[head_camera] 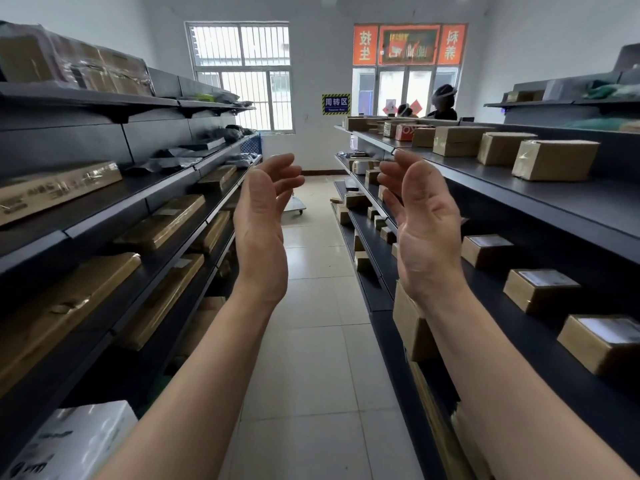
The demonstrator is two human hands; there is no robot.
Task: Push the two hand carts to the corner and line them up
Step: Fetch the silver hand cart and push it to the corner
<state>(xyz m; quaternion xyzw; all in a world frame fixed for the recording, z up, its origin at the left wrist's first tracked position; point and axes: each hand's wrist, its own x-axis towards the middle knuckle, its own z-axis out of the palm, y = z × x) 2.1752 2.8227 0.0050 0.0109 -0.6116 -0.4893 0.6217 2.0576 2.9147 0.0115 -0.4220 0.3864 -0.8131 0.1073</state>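
Metal-grey and pale, one hand cart (294, 204) is seen only in part at the far end of the aisle, standing on the tiled floor (311, 341) below the barred window (242, 76); a caster is visible at its near corner. A second cart cannot be made out. Well short of the cart, both bare hands are raised in mid-air, palms facing each other. The left hand (261, 223) is held open, fingers loosely curved, nothing being gripped. The right hand (424, 223) is likewise spread and empty. Nearer than the cart, the aisle is flanked by dark shelving: the left shelves (104, 209) carry flat taped parcels, the right shelves (519, 202) carry small cardboard boxes (556, 159). A blue sign (336, 103) is fixed to the wall right of the window.
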